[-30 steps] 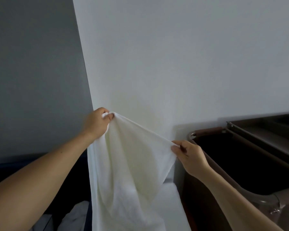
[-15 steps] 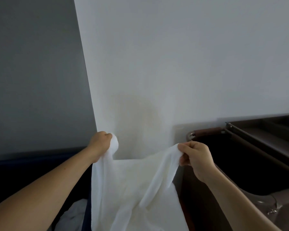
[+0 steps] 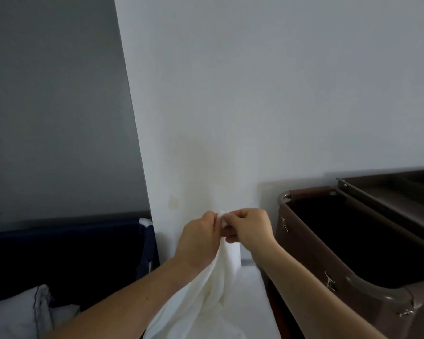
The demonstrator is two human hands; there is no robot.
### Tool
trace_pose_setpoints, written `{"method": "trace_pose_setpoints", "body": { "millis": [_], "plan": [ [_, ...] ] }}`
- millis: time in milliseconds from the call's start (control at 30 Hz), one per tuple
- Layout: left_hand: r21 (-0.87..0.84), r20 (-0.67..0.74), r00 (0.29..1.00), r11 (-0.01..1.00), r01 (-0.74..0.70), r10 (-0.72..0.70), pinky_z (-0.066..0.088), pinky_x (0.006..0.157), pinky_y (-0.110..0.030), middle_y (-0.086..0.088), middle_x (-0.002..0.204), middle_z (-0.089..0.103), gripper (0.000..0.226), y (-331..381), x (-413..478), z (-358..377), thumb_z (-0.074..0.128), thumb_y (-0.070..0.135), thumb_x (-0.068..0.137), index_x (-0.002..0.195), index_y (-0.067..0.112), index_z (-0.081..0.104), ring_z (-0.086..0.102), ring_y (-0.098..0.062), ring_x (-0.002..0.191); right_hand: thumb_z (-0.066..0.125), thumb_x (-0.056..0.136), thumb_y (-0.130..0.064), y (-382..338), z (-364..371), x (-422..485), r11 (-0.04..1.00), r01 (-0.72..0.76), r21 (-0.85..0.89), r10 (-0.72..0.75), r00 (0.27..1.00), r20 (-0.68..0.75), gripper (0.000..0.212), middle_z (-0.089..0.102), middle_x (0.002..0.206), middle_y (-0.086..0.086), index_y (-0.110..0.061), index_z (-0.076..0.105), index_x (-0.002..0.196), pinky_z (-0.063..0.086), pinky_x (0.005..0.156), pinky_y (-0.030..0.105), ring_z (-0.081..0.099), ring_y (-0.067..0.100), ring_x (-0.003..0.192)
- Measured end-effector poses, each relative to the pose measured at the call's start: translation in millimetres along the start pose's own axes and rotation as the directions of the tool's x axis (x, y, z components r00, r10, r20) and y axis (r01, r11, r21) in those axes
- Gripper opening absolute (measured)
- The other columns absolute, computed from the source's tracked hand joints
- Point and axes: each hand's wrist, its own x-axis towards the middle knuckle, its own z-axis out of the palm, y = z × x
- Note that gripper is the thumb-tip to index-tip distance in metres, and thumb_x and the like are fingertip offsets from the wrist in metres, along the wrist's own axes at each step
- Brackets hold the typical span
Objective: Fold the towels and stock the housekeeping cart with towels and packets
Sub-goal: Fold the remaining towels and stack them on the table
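Evidently the left hand [image 3: 201, 238] and right hand [image 3: 250, 228] are pinching the top corners of the white towel [image 3: 206, 294] together while the rest is hanging limp, left of the brown cart [image 3: 301, 241]. It is looking soft, light, floppy; corners are offering the surest hold.

Soft matt white cloth towel [image 3: 206, 289]; brown cart [image 3: 304, 241] with glossy metal rail [image 3: 367, 287].

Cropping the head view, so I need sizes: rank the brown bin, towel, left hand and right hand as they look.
1. Brown bin, largest, though cut off at the edge.
2. Towel, its visible part.
3. Left hand and right hand look alike; I won't rank them.
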Motion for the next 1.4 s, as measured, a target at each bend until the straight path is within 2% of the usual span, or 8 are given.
{"method": "trace_pose_setpoints", "body": {
  "millis": [133, 433, 567, 833, 1000, 1100, 1200, 1400],
  "plan": [
    [0.149, 0.061, 0.998, 0.989, -0.009, 0.000, 0.050, 0.073, -0.035, 0.000, 0.084, 0.067, 0.040, -7.5, -3.5, 1.0, 0.025, 0.042, 0.105, 0.106, 0.015, 0.055, 0.064, -0.021, 0.078, 0.062, 0.083, -0.009, 2.6, 0.5, -2.6, 0.992, -0.093, 0.086, 0.086, 0.993, 0.083, 0.018, 0.075, 0.069, 0.008, -0.004, 0.074, 0.070, 0.049, 0.051, 0.026, 0.071, 0.022, 0.061],
    [-0.170, 0.033, 0.999, 0.985, -0.027, 0.033, 0.051, 0.065, -0.035, -0.001, 0.073, 0.066, 0.032, -23.8, 7.4, -20.9, 0.054, 0.039, 0.098, 0.088, 0.011, 0.066, 0.060, -0.013, 0.066, 0.057, 0.068, -0.027, -3.3, -14.8, 2.1, 0.997, 0.016, 0.078, -0.042, 0.936, 0.349, 0.037, 0.077, 0.090, 0.009, -0.006, 0.075, 0.092, 0.044, 0.054, 0.028, 0.075, 0.027, 0.082],
    [-0.363, -0.049, 0.997, 0.931, 0.039, -0.061, 0.052, 0.071, -0.031, 0.002, 0.084, 0.070, 0.021, -31.6, 19.0, -44.1, 0.055, 0.033, 0.099, 0.094, 0.018, 0.068, 0.064, -0.015, 0.079, 0.061, 0.086, -0.010, 3.1, -37.0, 21.6, 0.967, 0.229, -0.109, -0.213, 0.967, 0.140, 0.024, 0.076, 0.095, -0.006, -0.026, 0.073, 0.099, 0.044, 0.063, 0.021, 0.070, 0.016, 0.086],
    [-0.966, 0.122, 0.986, 0.213, 0.144, -0.110, 0.053, 0.076, -0.033, -0.007, 0.083, 0.060, 0.020, -12.6, 57.7, -121.8, 0.052, 0.030, 0.094, 0.090, 0.012, 0.060, 0.060, -0.019, 0.079, 0.074, 0.083, -0.018, 3.9, -37.0, 35.5, 0.828, 0.495, -0.263, -0.344, 0.820, 0.458, 0.044, 0.054, 0.135, -0.017, -0.047, 0.061, 0.114, 0.041, 0.100, 0.024, 0.051, 0.002, 0.122],
    [-0.967, 0.135, 0.988, 0.207, 0.148, -0.076, 0.048, 0.073, -0.033, -0.004, 0.079, 0.054, 0.025, -14.6, 63.8, -149.5, 0.049, 0.038, 0.090, 0.086, 0.015, 0.056, 0.057, -0.018, 0.075, 0.081, 0.073, -0.027, 25.8, -14.4, 35.9, 0.800, 0.477, -0.364, -0.263, 0.824, 0.502, 0.049, 0.048, 0.129, -0.023, -0.027, 0.064, 0.120, 0.032, 0.093, 0.006, 0.043, -0.012, 0.113],
    [-0.972, 0.109, 0.992, 0.203, 0.120, -0.064, 0.053, 0.071, -0.029, -0.002, 0.077, 0.058, 0.025, -15.1, 69.0, -160.1, 0.049, 0.039, 0.090, 0.087, 0.016, 0.057, 0.061, -0.016, 0.073, 0.081, 0.077, -0.027, 42.5, -7.9, 37.5, 0.788, 0.404, -0.464, -0.180, 0.872, 0.455, 0.067, 0.050, 0.128, -0.009, -0.025, 0.050, 0.136, 0.042, 0.094, 0.020, 0.049, 0.008, 0.113],
    [-0.963, 0.058, 0.991, 0.255, 0.087, -0.118, 0.053, 0.073, -0.029, -0.002, 0.079, 0.059, 0.023, -22.0, 75.2, -164.3, 0.048, 0.034, 0.094, 0.088, 0.015, 0.058, 0.061, -0.015, 0.075, 0.080, 0.079, -0.024, 52.3, -16.4, 39.8, 0.831, 0.365, -0.420, -0.187, 0.894, 0.408, 0.038, 0.067, 0.106, -0.005, -0.023, 0.067, 0.115, 0.053, 0.090, 0.037, 0.064, 0.020, 0.098],
    [-0.898, -0.096, 0.929, 0.433, 0.075, -0.358, 0.049, 0.093, -0.040, -0.005, 0.091, 0.061, 0.020, -58.3, 80.3, -156.5, 0.045, 0.023, 0.104, 0.096, 0.013, 0.060, 0.058, -0.020, 0.092, 0.080, 0.082, -0.023, 56.8, -37.2, 33.1, 0.773, 0.457, -0.439, -0.310, 0.877, 0.368, 0.027, 0.067, 0.079, -0.023, -0.044, 0.063, 0.080, 0.049, 0.064, 0.013, 0.063, -0.004, 0.074]
  ]
}}
